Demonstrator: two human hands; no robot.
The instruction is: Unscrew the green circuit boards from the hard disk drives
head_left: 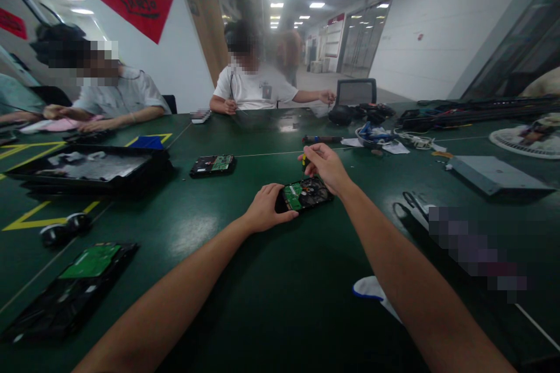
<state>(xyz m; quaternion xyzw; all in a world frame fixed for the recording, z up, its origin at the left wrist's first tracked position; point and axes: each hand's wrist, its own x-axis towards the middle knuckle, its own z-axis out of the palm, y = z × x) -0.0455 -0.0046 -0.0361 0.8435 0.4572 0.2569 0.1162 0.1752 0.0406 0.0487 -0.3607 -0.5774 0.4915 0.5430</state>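
A hard drive (294,197) with a green circuit board lies on the table in front of me. My left hand (268,208) is closed around its left end, thumb along the near edge and fingers over the far side. Above the drive's right half, my right hand (326,168) pinches a screwdriver (305,161) by its yellow and black handle. The handle looks upright; I cannot make out where its tip touches. A second hard drive (213,165) rests farther back on the left, and a larger one (90,262) with a green board is at the near left.
A black tray (164,164) stands on the left. To the right are a grey metal box (499,173), a bowl of blue and white bits (376,134) and a white fan grille (520,141). A white glove (370,287) lies under my right forearm. People sit across the table.
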